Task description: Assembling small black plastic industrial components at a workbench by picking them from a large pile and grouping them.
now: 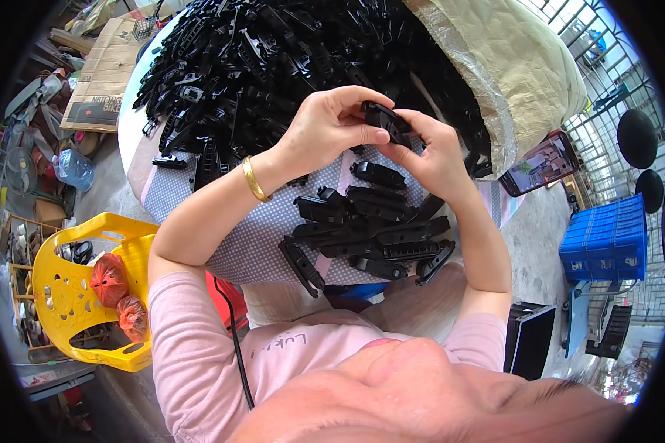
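Above the table, both hands hold one small, dark black plastic part [386, 122]. My left hand [331, 124], with a gold bangle at the wrist, pinches it between thumb and fingers from the left. From the right, my right hand [434, 151] grips the same part with thumb and fingers. Just below them, a loose group of similar long black parts [377, 210] lies on the dotted tablecloth [247, 232]. A large heap of black plastic pieces [251, 63] covers the far side of the table. The fingers hide some of the held part.
At the right of the heap, a big pale sack [524, 55] gapes toward it. Beside the sack, a phone [541, 164] leans with its screen lit. A yellow plastic chair [63, 295] bearing orange bags stands at left. Stacked blue crates [606, 240] are at right.
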A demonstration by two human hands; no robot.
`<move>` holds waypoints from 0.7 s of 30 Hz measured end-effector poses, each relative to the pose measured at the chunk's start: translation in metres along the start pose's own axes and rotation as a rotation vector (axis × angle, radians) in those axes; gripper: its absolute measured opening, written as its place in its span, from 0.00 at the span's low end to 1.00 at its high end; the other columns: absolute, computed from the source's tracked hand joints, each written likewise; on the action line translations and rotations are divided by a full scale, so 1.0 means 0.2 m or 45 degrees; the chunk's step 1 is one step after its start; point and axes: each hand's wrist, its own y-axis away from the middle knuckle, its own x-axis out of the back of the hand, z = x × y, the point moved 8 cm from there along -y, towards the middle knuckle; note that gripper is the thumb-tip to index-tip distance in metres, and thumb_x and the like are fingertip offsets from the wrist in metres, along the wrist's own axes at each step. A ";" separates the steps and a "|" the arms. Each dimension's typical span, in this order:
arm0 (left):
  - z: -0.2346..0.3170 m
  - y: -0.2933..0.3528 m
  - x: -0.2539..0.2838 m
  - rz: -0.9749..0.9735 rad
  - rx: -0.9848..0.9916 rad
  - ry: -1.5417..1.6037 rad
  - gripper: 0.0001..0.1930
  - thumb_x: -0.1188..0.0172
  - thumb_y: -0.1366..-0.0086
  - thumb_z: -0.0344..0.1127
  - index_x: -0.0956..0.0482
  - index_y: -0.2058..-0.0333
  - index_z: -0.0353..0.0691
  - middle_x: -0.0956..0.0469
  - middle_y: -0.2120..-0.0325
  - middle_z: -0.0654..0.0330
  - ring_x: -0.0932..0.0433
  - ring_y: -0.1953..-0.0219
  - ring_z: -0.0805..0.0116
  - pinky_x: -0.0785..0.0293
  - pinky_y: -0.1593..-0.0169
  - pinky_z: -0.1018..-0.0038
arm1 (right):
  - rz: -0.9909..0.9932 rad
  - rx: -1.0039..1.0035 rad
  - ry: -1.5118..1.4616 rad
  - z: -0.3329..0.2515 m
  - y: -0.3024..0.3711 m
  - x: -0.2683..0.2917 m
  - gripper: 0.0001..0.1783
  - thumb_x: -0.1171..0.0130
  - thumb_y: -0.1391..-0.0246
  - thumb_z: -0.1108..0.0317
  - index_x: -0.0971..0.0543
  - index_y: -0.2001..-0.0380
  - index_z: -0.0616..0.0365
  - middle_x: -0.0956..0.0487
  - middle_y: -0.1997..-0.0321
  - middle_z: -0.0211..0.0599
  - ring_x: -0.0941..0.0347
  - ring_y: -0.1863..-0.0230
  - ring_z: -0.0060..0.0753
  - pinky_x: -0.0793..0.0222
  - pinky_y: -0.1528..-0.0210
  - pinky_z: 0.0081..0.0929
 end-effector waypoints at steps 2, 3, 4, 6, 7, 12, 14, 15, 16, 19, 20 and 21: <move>0.01 0.00 0.00 0.005 -0.001 -0.046 0.19 0.36 0.46 0.21 0.25 0.54 0.33 0.21 0.65 0.60 0.23 0.61 0.76 0.24 0.55 0.80 | 0.109 0.154 0.145 -0.06 0.01 0.03 0.23 0.31 0.57 0.65 0.23 0.58 0.65 0.20 0.67 0.38 0.24 0.65 0.24 0.29 0.61 0.22; 0.02 0.01 0.00 0.008 -0.007 -0.092 0.16 0.37 0.46 0.21 0.24 0.56 0.32 0.21 0.64 0.59 0.23 0.61 0.76 0.24 0.55 0.80 | 0.112 0.151 0.145 -0.05 0.02 0.03 0.23 0.31 0.57 0.65 0.23 0.58 0.65 0.20 0.67 0.38 0.24 0.65 0.24 0.29 0.61 0.22; 0.02 0.01 -0.01 0.005 -0.005 -0.091 0.16 0.37 0.46 0.21 0.24 0.56 0.32 0.21 0.64 0.59 0.23 0.61 0.76 0.24 0.55 0.80 | 0.119 0.182 0.169 -0.06 0.02 0.04 0.22 0.31 0.57 0.66 0.23 0.59 0.65 0.19 0.67 0.38 0.24 0.66 0.23 0.29 0.62 0.22; 0.01 0.01 0.00 0.030 -0.011 -0.140 0.15 0.37 0.45 0.21 0.23 0.58 0.31 0.21 0.64 0.59 0.23 0.62 0.76 0.24 0.55 0.80 | 0.127 0.211 0.193 -0.06 0.02 0.04 0.21 0.31 0.57 0.67 0.22 0.60 0.65 0.19 0.68 0.38 0.24 0.67 0.23 0.29 0.63 0.21; 0.00 0.01 0.00 0.029 -0.010 -0.139 0.15 0.37 0.45 0.21 0.23 0.58 0.31 0.21 0.64 0.59 0.23 0.62 0.76 0.24 0.55 0.80 | 0.113 0.178 0.147 -0.04 0.02 0.03 0.20 0.32 0.56 0.68 0.22 0.60 0.66 0.19 0.69 0.38 0.24 0.67 0.22 0.29 0.64 0.20; 0.01 0.01 0.00 0.056 0.106 0.037 0.16 0.34 0.46 0.27 0.25 0.57 0.32 0.22 0.66 0.60 0.23 0.65 0.78 0.25 0.58 0.82 | 0.047 0.055 0.127 0.00 0.02 0.03 0.18 0.34 0.54 0.69 0.22 0.59 0.66 0.19 0.69 0.36 0.24 0.67 0.21 0.29 0.63 0.18; -0.02 0.01 0.01 0.064 0.157 0.076 0.16 0.34 0.46 0.28 0.25 0.59 0.32 0.23 0.67 0.61 0.24 0.66 0.78 0.25 0.58 0.82 | -0.129 -0.293 -0.429 0.14 0.00 0.01 0.17 0.37 0.49 0.67 0.23 0.58 0.66 0.20 0.68 0.35 0.24 0.67 0.20 0.30 0.63 0.16; -0.04 0.01 0.00 0.065 0.209 0.119 0.16 0.33 0.46 0.29 0.25 0.60 0.32 0.23 0.68 0.62 0.24 0.67 0.79 0.26 0.58 0.82 | -0.074 -0.177 -0.468 0.14 -0.02 0.07 0.16 0.43 0.44 0.65 0.23 0.57 0.65 0.20 0.66 0.34 0.25 0.67 0.20 0.30 0.62 0.16; -0.07 0.02 -0.01 0.054 0.323 0.084 0.14 0.33 0.47 0.28 0.25 0.63 0.32 0.23 0.69 0.62 0.25 0.67 0.78 0.27 0.58 0.82 | -0.008 -0.230 -0.512 0.17 -0.03 0.14 0.16 0.44 0.43 0.64 0.23 0.56 0.65 0.20 0.65 0.33 0.25 0.67 0.21 0.30 0.62 0.17; -0.09 0.04 -0.13 -0.287 0.261 -0.183 0.14 0.32 0.49 0.32 0.22 0.65 0.32 0.23 0.74 0.62 0.25 0.71 0.78 0.28 0.66 0.81 | 0.178 -0.364 -0.342 0.27 -0.03 0.22 0.16 0.41 0.46 0.63 0.22 0.58 0.64 0.19 0.67 0.35 0.25 0.71 0.23 0.30 0.64 0.20; -0.08 0.06 -0.16 -0.413 0.169 -0.494 0.13 0.32 0.50 0.33 0.21 0.66 0.34 0.23 0.77 0.62 0.26 0.72 0.78 0.29 0.67 0.80 | 0.137 -0.249 0.037 0.26 -0.04 0.22 0.17 0.39 0.48 0.62 0.22 0.60 0.63 0.19 0.69 0.36 0.25 0.72 0.23 0.30 0.66 0.20; -0.01 0.07 -0.20 -0.496 0.051 -0.599 0.13 0.32 0.49 0.36 0.20 0.66 0.35 0.23 0.77 0.60 0.26 0.74 0.74 0.29 0.66 0.79 | 0.091 -0.133 0.411 0.23 -0.04 0.20 0.17 0.37 0.50 0.62 0.21 0.61 0.63 0.19 0.71 0.37 0.25 0.73 0.23 0.30 0.68 0.20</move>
